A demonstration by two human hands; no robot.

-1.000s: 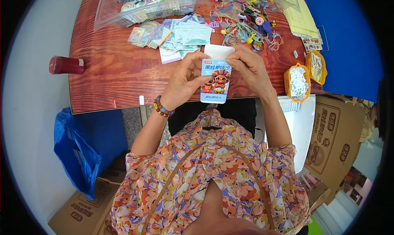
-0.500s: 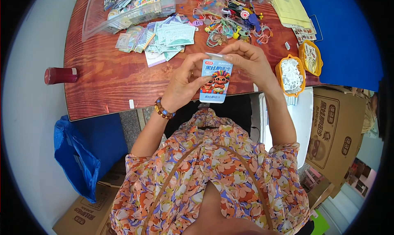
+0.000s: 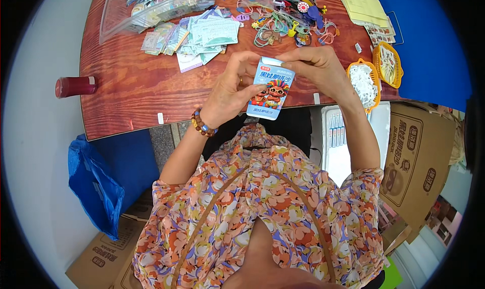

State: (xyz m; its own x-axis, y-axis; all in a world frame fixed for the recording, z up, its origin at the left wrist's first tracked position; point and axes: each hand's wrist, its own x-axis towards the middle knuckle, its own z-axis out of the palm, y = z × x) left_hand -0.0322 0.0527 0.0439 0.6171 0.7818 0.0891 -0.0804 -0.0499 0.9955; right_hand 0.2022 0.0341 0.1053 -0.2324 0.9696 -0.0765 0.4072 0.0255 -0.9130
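Note:
A small light-blue cardboard box (image 3: 271,93) with a cartoon figure on its front is held upright above the table's near edge, tilted slightly. My left hand (image 3: 230,92) grips it along its left side, the thumb lying across the front. At its top, a pale flap stands up. My right hand (image 3: 316,69) is closed at the top right corner, thumb and fingers pinching by the flap. The fingertips behind the box are hidden. Beyond my hands lie a pile of printed cards (image 3: 214,32) and a heap of colourful cords and trinkets (image 3: 293,26).
A clear plastic bin (image 3: 174,10) of cards stands at the back left. Two yellow baskets (image 3: 376,66) hold small packets at the right, near yellow paper (image 3: 361,8). A red cylinder (image 3: 76,87) sits at the left edge. A white container (image 3: 381,118) with small boxes is below right.
The box has risen slightly and tilted, its top leaning right. My right hand has shifted a little with it, and its forearm has moved right, uncovering small boxes in the white container.

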